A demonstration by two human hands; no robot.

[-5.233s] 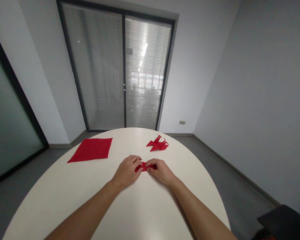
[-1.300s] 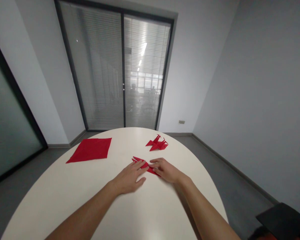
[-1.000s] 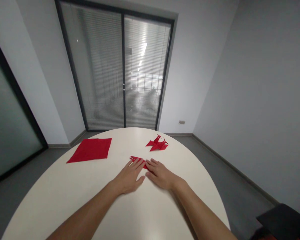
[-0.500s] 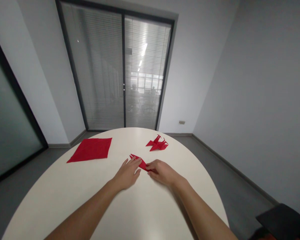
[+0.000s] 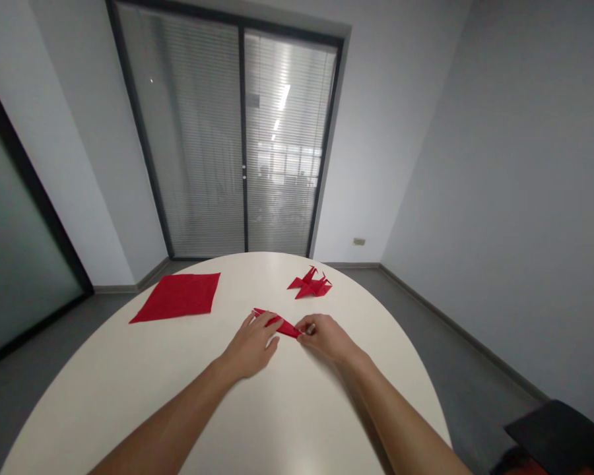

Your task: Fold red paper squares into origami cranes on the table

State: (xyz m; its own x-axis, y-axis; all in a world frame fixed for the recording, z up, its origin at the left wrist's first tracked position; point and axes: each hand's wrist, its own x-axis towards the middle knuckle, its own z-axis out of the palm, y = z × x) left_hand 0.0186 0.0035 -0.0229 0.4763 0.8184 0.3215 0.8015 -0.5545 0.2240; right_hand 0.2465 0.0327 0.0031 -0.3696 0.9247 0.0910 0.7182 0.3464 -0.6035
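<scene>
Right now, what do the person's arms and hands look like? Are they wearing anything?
They're a person's bare hands, the left hand and the right hand, with no gloves. The left forearm and right forearm narrow toward the wrists. No sleeves, watch or bracelet show, and no drawings or markings stand out. Anything as tiny as a ring is too small to tell.

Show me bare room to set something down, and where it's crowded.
Bare patches of the white table lie between the red sheet and left arm, between the left arm and right arm, and right of the right arm. Crowded: the middle, where left hand and right hand touch the folded red paper, with red folded figures just beyond.
</scene>
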